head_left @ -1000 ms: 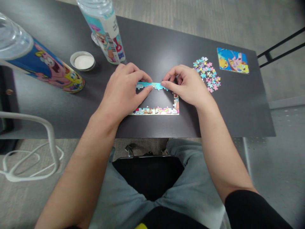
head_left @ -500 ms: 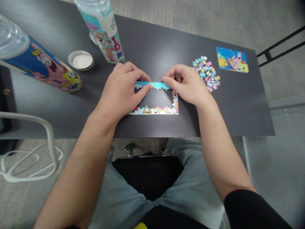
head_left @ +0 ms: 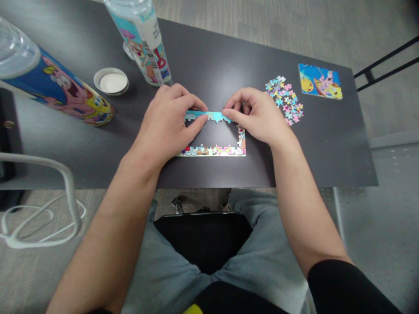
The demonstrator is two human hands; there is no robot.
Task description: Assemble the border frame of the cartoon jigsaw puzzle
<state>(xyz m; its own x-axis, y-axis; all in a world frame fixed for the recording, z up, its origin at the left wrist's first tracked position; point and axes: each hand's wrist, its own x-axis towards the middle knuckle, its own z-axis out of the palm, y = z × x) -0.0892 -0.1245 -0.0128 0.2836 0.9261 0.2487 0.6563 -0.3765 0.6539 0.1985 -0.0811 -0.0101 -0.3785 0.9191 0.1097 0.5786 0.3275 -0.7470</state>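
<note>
A rectangular jigsaw border [head_left: 225, 151] lies on the dark table, its inside bare and its left part under my left hand. My left hand [head_left: 170, 120] holds the blue top strip [head_left: 214, 116] of the border, thumb on the near side and index finger along the far side. At the strip's right end, my right hand [head_left: 253, 111] is closed, thumb and index finger gripping the edge. Its fingertips cover the top right corner. Just beyond this hand lies a pile of loose jigsaw pieces [head_left: 290, 102].
At the far right is a cartoon picture card [head_left: 321, 81]. To the left stand a clear bottle with a cartoon label [head_left: 144, 48] and a larger blue cartoon bottle [head_left: 72, 87]. A round lid [head_left: 111, 83] lies between them. A white cable [head_left: 67, 183] hangs at the left edge.
My right thumb and index finger have shifted very slightly left along the top strip. My left hand stays nearly still, and the border keeps its shape.
</note>
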